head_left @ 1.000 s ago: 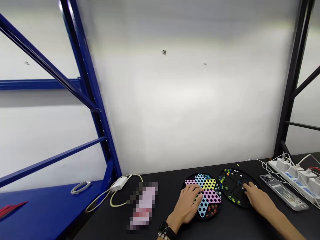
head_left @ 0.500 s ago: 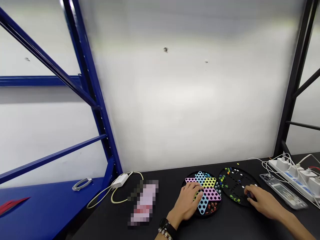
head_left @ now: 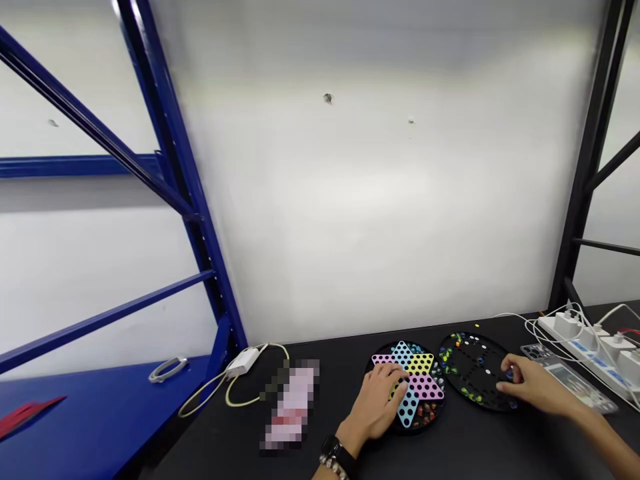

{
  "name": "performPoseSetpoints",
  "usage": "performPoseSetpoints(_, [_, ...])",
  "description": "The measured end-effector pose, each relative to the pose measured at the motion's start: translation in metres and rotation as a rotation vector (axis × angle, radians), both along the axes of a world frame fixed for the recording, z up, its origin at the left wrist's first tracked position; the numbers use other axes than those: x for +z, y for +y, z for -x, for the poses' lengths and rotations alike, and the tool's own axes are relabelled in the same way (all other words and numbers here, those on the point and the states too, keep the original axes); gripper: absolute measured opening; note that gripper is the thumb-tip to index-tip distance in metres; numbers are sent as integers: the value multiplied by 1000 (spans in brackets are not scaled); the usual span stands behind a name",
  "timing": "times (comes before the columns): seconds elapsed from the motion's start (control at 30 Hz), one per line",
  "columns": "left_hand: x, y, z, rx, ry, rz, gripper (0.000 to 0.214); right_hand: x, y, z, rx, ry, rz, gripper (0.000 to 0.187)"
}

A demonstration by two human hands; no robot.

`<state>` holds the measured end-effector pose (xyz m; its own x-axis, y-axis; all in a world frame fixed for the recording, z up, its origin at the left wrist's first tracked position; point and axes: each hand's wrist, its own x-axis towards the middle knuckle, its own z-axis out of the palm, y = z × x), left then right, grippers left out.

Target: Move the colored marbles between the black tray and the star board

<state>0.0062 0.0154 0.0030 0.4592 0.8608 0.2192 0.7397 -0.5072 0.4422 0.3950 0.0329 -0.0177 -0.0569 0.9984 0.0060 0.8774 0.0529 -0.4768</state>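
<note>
A round Chinese checkers board [head_left: 419, 385] with a pink, blue and yellow star lies on the black table [head_left: 465, 447]. My left hand [head_left: 376, 404] rests flat on the board's left side, fingers stretched out. To its right lies a black round tray [head_left: 470, 373] with several coloured marbles in its compartments. My right hand [head_left: 537, 385] is at the tray's right edge, fingers curled in a pinch around something small that I cannot make out.
A white power strip [head_left: 590, 341] with plugs and cables lies at the far right, a flat grey device [head_left: 570, 381] beside it. A white charger [head_left: 242, 363] with its cable and a blurred pink item [head_left: 293, 404] lie left. Blue shelving [head_left: 165, 173] stands at left.
My right hand has slid rightward from the tray's middle to its right edge, fingers curling in. My left hand has stayed on the star board.
</note>
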Motion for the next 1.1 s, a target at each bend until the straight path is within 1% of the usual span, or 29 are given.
performPoseSetpoints(0.07, [-1, 0, 0, 4, 4, -6, 41, -3, -6, 9, 20, -35, 51, 24])
performPoseSetpoints(0.17, [0, 0, 0, 3, 12, -12, 42, -8, -11, 16, 9, -93, 73, 18])
performPoseSetpoints(0.23, [0, 0, 1, 2, 10, -6, 42, -7, -12, 18, 7, -56, 63, 14])
performPoseSetpoints(0.27, [0, 0, 1, 1, 7, -1, 41, -5, -12, 18, 18, 12, 54, 12])
performPoseSetpoints(0.3, [0, 0, 1, 1, 3, 2, 41, -1, -12, 18, 33, 118, 51, 12])
performPoseSetpoints(0.37, [0, 0, 1, -3, -2, 1, 41, 11, -10, 19, 30, 440, 72, 18])
performPoseSetpoints(0.47, [0, -1, 0, -6, -3, -14, 40, 31, -5, 24, -85, 1059, 101, 25])
performPoseSetpoints(0.53, [1, -1, 0, -2, 2, -20, 40, 38, 1, 29, -152, 1390, 108, 23])
performPoseSetpoints(0.6, [1, -1, 0, 1, 5, -25, 40, 36, 9, 35, -160, 1563, 152, 18])
performPoseSetpoints(0.67, [0, 0, 1, 1, 4, -30, 41, 27, 19, 40, -149, 1598, 196, 19])
performPoseSetpoints(0.7, [-1, 0, 1, 1, 4, -32, 41, 21, 23, 42, -147, 1571, 193, 21])
performPoseSetpoints(0.73, [-1, 0, 1, 2, 4, -32, 41, 16, 28, 43, -152, 1496, 167, 23])
performPoseSetpoints(0.83, [-3, 0, 2, -2, 5, -23, 40, 2, 39, 43, -203, 1176, 45, 33])
performPoseSetpoints(0.9, [-2, 0, 2, -9, 5, -20, 40, -4, 45, 39, -215, 899, -38, 37])
performPoseSetpoints(0.97, [-2, 0, 1, -10, 5, -17, 40, -12, 47, 36, -196, 552, -96, 37])
performPoseSetpoints(1.03, [-1, 0, 1, -4, 4, -10, 40, -21, 46, 37, -151, 167, -142, 34])
performPoseSetpoints(1.1, [-1, -1, 0, -2, 2, -11, 40, -32, 42, 41, -114, -76, -189, 28])
